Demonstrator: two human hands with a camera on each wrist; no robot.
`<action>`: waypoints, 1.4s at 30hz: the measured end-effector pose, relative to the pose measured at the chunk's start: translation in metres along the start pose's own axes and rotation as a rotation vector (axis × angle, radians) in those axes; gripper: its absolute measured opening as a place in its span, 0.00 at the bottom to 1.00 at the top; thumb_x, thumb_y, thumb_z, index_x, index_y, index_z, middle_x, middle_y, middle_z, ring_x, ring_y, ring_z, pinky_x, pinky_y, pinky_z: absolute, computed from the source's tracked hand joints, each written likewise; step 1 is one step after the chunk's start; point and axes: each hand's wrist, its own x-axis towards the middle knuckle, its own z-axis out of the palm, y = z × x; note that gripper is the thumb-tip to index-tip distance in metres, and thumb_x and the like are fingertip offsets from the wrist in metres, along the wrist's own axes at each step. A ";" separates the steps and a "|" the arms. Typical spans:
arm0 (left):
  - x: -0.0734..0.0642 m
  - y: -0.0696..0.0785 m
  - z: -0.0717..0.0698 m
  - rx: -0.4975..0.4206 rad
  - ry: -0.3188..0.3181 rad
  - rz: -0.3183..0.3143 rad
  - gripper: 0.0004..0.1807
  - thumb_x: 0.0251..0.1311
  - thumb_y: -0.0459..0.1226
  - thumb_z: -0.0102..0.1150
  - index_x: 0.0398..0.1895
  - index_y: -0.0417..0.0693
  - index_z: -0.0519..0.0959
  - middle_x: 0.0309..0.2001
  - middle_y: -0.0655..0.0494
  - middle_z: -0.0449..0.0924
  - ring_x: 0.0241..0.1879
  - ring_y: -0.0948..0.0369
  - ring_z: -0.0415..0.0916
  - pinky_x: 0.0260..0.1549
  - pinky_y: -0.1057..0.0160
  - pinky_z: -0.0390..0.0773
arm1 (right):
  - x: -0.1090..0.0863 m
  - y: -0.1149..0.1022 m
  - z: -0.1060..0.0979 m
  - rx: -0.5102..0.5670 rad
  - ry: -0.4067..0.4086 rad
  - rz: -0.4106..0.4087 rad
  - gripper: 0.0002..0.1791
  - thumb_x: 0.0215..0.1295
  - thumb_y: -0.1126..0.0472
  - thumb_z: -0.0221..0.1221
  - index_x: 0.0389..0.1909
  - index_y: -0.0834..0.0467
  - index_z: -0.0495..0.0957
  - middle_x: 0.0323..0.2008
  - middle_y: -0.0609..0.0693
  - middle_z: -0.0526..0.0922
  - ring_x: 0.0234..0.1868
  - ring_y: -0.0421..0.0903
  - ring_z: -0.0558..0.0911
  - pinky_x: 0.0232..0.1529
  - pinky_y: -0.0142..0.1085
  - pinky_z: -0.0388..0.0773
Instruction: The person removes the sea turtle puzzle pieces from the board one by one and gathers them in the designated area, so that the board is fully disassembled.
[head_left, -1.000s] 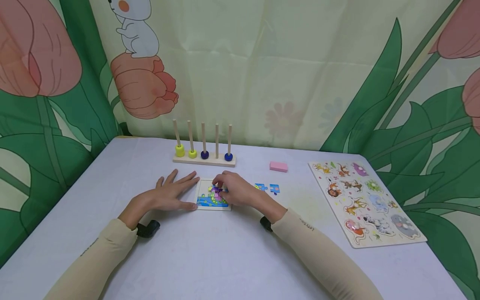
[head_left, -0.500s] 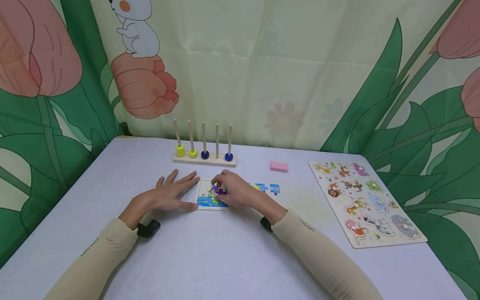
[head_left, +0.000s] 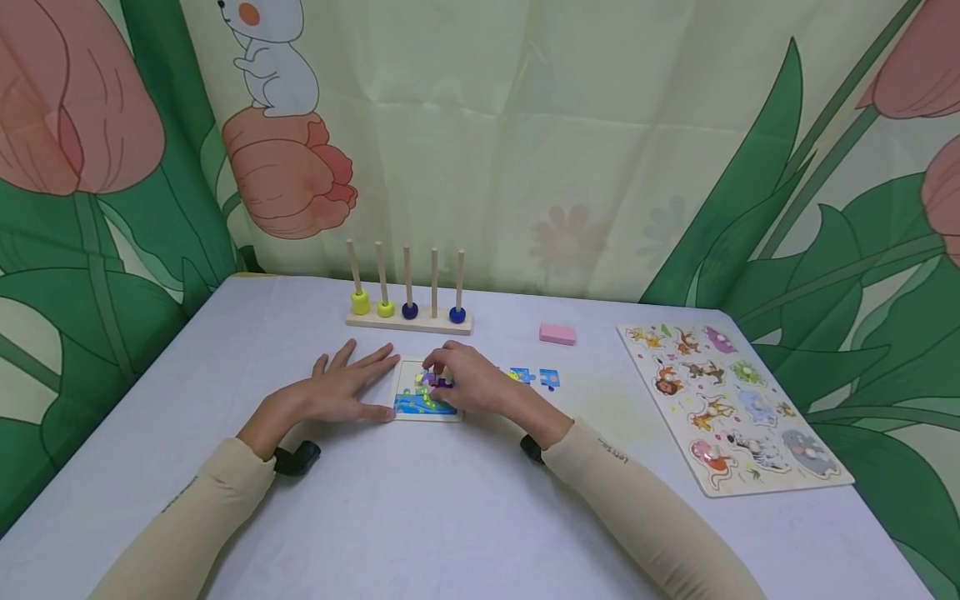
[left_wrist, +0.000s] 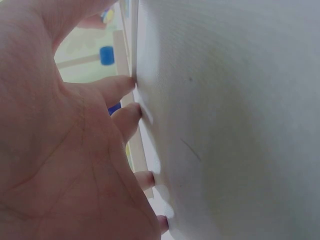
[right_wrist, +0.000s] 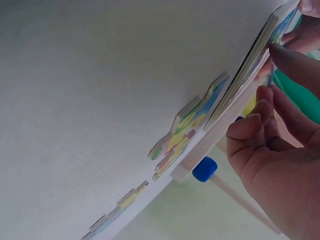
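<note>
Sleeves (head_left: 197, 504) of beige cloth come in from the near edge, one at each side, over a white-covered table (head_left: 420, 517). Black wrist devices (head_left: 297, 457) sit just past the cuffs. Well over to the right, an animal board (head_left: 670, 408) lies flat, slanted, printed with creatures such as a lion, a zebra and an elephant. Between the board and the table's left edge, the left hand (head_left: 337, 390) lies with its fingers spread wide, thumb tip at the near left corner of a small puzzle tray (head_left: 407, 372) and index fingertip by its far left corner. The right hand (head_left: 474, 379) reaches over the tray's right side, thumb and fingers drawn narrow, pinching a purple piece (head_left: 443, 384) above the tray; its exact contact with the pieces beneath is hidden. A blue strip (head_left: 418, 406) fills the tray's near part. Just right of that hand, loose pieces (head_left: 550, 377) lie on the cloth. Farther back and to the right is a pink block (head_left: 557, 334); to the left, beyond the tray, stands a wooden bead rack (head_left: 420, 322) with five upright pegs and yellow, dark and blue beads. Farthest hangs a pale curtain (head_left: 450, 150) printed with tulips and leaves.
</note>
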 end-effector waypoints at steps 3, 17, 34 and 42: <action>0.000 0.000 0.000 -0.004 -0.001 -0.001 0.55 0.62 0.68 0.61 0.87 0.57 0.53 0.89 0.51 0.41 0.84 0.27 0.25 0.72 0.15 0.30 | 0.000 0.001 0.000 -0.004 0.004 -0.003 0.23 0.72 0.58 0.68 0.65 0.58 0.80 0.54 0.54 0.84 0.53 0.48 0.81 0.64 0.42 0.82; -0.002 0.002 -0.001 -0.007 0.001 0.000 0.55 0.63 0.67 0.61 0.87 0.57 0.52 0.89 0.51 0.41 0.84 0.27 0.25 0.72 0.16 0.29 | -0.007 0.008 -0.003 0.049 0.017 0.056 0.22 0.70 0.57 0.68 0.63 0.57 0.81 0.52 0.53 0.85 0.53 0.48 0.80 0.62 0.44 0.82; -0.003 0.002 -0.001 -0.017 0.006 0.003 0.55 0.63 0.66 0.62 0.87 0.56 0.52 0.89 0.50 0.42 0.84 0.27 0.25 0.72 0.15 0.29 | -0.054 0.039 -0.016 0.003 0.073 0.032 0.21 0.66 0.60 0.69 0.59 0.60 0.83 0.45 0.50 0.85 0.44 0.46 0.78 0.47 0.35 0.77; -0.003 0.003 -0.001 -0.019 0.004 0.000 0.55 0.62 0.66 0.63 0.87 0.56 0.52 0.89 0.50 0.42 0.84 0.27 0.25 0.72 0.16 0.29 | -0.078 0.054 -0.022 -0.029 0.082 0.071 0.20 0.66 0.60 0.69 0.57 0.59 0.84 0.45 0.48 0.84 0.45 0.46 0.79 0.47 0.35 0.77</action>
